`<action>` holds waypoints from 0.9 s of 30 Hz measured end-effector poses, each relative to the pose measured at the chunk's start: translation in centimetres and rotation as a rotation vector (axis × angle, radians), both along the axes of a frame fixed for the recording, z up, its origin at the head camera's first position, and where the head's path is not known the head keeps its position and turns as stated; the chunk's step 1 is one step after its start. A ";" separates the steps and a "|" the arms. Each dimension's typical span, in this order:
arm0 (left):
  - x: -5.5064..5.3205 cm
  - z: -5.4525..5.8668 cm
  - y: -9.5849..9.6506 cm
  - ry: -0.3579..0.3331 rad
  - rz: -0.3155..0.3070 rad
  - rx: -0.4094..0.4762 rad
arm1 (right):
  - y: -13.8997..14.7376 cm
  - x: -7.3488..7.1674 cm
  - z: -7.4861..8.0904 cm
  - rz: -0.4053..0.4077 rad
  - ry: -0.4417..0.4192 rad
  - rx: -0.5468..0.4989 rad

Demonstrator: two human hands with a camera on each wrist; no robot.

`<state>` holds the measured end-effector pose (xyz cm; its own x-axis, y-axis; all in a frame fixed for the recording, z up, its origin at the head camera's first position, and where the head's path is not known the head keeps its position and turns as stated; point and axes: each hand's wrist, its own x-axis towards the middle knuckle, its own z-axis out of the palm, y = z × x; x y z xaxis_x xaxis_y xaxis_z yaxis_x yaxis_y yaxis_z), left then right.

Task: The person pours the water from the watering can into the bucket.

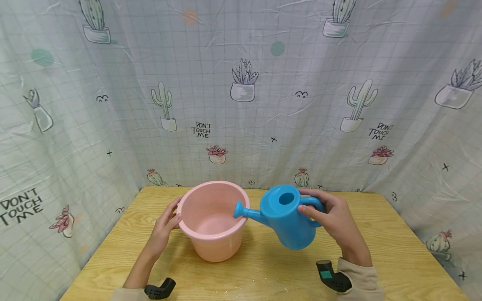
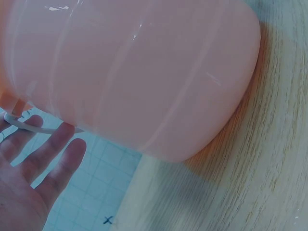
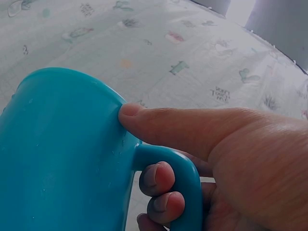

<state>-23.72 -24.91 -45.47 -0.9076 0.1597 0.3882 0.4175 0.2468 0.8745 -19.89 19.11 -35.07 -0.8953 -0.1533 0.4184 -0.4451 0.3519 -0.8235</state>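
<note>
We see the right hand (image 1: 333, 212) wrapped round the handle (image 3: 191, 187) of the blue watering can (image 1: 291, 228), at the pink bucket's (image 1: 219, 249) 3 o'clock; spout (image 1: 254, 215) crosses the rim (image 1: 216, 236), contact unclear. Left hand (image 1: 165, 226), fingers spread, touches the bucket's 9 o'clock side. We can't make out the can's inside; left wrist view crops the bucket.

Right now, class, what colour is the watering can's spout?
The spout is plain blue; the head view shows it best.

cactus-print cloth (image 1: 241, 113) hangs behind a wooden table (image 1: 271, 269).
</note>
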 end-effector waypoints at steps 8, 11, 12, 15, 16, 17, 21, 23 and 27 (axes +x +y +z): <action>0.1 0.0 -0.1 0.012 -0.019 -0.019 | -0.2 0.2 0.1 -0.002 0.007 0.000; 0.1 0.0 -0.1 0.009 -0.012 -0.013 | -0.1 0.2 0.2 -0.004 0.008 0.006; 0.1 0.0 -0.1 0.006 -0.009 -0.011 | -0.1 0.1 0.2 -0.005 0.007 0.007; 0.0 0.0 -0.1 0.004 -0.004 -0.006 | -0.1 0.1 0.1 -0.002 0.001 0.003; 0.0 0.0 -0.1 0.003 -0.002 -0.007 | -0.1 0.1 0.1 -0.001 -0.004 0.001; 0.0 0.0 -0.1 0.001 -0.001 -0.009 | 0.0 0.1 0.1 0.000 -0.007 -0.001; 0.1 0.0 -0.1 -0.007 0.002 -0.011 | 0.0 0.1 0.1 0.002 -0.017 -0.002; 0.1 0.0 -0.1 -0.010 0.002 -0.012 | 0.0 0.1 0.2 0.002 -0.013 -0.003; 0.1 0.0 -0.1 -0.004 0.000 -0.012 | -0.2 0.3 0.4 0.002 -0.007 -0.004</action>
